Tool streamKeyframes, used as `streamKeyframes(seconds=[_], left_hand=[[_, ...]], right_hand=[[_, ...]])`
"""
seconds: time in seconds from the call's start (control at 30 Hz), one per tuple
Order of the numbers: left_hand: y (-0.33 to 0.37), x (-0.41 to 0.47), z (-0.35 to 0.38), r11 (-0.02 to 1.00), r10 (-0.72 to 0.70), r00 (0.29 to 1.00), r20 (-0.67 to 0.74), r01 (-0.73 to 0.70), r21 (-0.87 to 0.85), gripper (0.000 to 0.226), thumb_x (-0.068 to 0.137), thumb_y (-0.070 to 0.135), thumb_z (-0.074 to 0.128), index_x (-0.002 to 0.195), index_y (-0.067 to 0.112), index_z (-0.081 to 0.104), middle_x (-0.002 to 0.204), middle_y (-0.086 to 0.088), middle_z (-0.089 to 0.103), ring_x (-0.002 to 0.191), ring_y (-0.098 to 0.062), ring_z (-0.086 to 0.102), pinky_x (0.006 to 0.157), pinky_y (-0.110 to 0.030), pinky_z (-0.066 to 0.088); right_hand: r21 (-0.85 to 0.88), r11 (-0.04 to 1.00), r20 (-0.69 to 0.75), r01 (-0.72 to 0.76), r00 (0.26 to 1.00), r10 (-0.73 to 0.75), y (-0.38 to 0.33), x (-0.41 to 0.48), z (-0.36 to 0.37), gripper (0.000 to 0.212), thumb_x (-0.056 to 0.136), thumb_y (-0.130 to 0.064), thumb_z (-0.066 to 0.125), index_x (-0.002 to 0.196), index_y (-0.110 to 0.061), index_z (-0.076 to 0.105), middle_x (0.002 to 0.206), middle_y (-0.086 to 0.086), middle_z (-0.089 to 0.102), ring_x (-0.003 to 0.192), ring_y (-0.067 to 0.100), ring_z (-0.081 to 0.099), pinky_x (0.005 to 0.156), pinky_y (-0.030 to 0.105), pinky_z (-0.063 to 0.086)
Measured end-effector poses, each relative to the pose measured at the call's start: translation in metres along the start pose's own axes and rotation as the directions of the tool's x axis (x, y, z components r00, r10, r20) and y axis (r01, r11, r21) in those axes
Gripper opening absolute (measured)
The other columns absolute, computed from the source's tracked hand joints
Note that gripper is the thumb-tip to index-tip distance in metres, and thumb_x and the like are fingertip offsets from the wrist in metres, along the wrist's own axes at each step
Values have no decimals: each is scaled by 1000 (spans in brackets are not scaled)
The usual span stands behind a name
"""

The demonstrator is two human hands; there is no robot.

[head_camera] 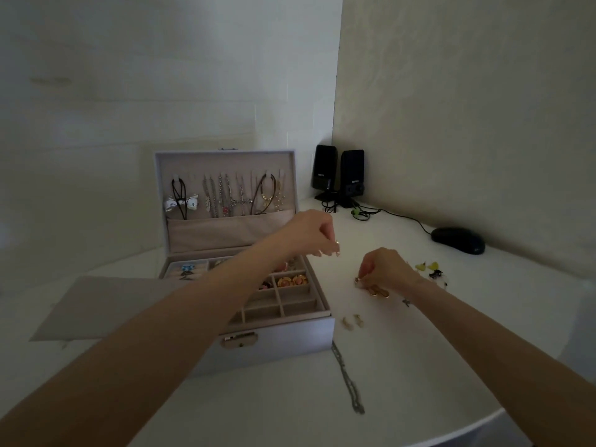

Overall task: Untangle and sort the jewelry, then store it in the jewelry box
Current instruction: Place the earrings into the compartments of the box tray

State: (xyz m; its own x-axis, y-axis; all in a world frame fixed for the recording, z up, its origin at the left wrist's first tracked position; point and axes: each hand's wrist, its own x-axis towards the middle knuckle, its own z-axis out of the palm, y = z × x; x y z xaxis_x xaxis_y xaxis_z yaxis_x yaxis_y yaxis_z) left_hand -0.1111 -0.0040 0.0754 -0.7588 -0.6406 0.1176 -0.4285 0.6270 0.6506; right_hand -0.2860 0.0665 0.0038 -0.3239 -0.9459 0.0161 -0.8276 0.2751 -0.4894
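The grey jewelry box (283, 345) stands open on the white table, necklaces hanging in its lid (225, 198) and earrings lying in several tray compartments. My left hand (314, 233) hovers past the box's right edge, fingers curled down; whether they hold something tiny I cannot tell. On the table to the right, my right hand (385, 269) pinches a small earring (358, 281). Gold pieces (379, 291) lie under that hand. A small earring pair (353, 321) and a silver chain (348, 379) lie nearer me.
Yellow and black-and-white ornaments (430, 270) lie right of my right hand. Two black speakers (338, 175) with cables stand in the corner, a black mouse (458, 240) beside the right wall. A grey flat card (106, 304) lies left of the box. The table's rounded edge runs at bottom right.
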Motion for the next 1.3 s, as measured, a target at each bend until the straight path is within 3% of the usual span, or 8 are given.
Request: streamKeyframes(seconds=[0.13,0.4,0.63,0.73,0.83,0.93,1.03,1.3], left_hand=[[-13,-42,-23,1000,-11,999,49,11,-3,11,84,12,68,79,12,58,84,-5,69,63,-6,58,61,-17,50],[-39,-72,-24,995,-73,990,120,64,73,7,84,17,68,82,15,61,79,4,63,71,-6,57,68,-21,48],[-37,-66,-6,947,-6,1000,-1,6,320,6,86,23,65,88,22,60,81,15,52,78,-3,51,65,-11,40],[-23,-60,3,950,101,989,-111,-63,307,5,88,21,64,88,21,59,82,13,52,77,-5,53,66,-12,40],[-1,-40,24,925,149,989,-17,-133,356,9,88,25,63,92,20,58,90,8,59,85,-10,54,78,-26,48],[15,-8,54,892,77,988,134,-128,433,24,87,31,64,104,14,60,107,-1,62,100,-19,56,88,-35,47],[18,19,80,911,-46,974,222,-50,410,46,82,40,68,114,7,60,113,-9,63,105,-26,58,88,-36,48],[7,51,103,927,-126,964,235,31,373,40,80,32,74,104,1,66,96,-10,62,88,-25,58,77,-31,47]], right_hand=[[156,987,48,-25,999,18,-2,0,-4,22,73,-2,78,62,-7,59,50,9,60,33,14,46,48,25,44],[389,891,-66,233,972,-225,-65,-33,-18,9,75,-16,78,77,-15,69,71,-2,69,65,2,65,61,12,49],[63,927,13,370,928,-371,-95,-50,1,17,72,-21,81,88,-18,76,74,-18,54,65,-1,49,60,4,38],[95,954,-111,284,955,-274,-75,-44,-15,15,76,-20,78,91,-21,74,81,-14,59,69,-5,51,59,6,37],[-68,993,-104,96,989,-103,-38,-35,-30,15,78,-15,76,92,-17,72,85,-7,63,74,1,55,77,19,47],[-272,961,-9,-59,998,58,-8,-32,-24,25,75,-14,78,98,-17,72,102,-2,67,92,13,61,86,28,49],[-261,960,-29,-99,995,95,3,-30,-16,30,73,-17,80,102,-16,71,110,1,65,100,16,62,80,26,49],[-270,947,-12,-172,984,176,7,-15,-12,28,76,-13,77,102,-3,72,108,11,68,101,21,63,85,29,50]])
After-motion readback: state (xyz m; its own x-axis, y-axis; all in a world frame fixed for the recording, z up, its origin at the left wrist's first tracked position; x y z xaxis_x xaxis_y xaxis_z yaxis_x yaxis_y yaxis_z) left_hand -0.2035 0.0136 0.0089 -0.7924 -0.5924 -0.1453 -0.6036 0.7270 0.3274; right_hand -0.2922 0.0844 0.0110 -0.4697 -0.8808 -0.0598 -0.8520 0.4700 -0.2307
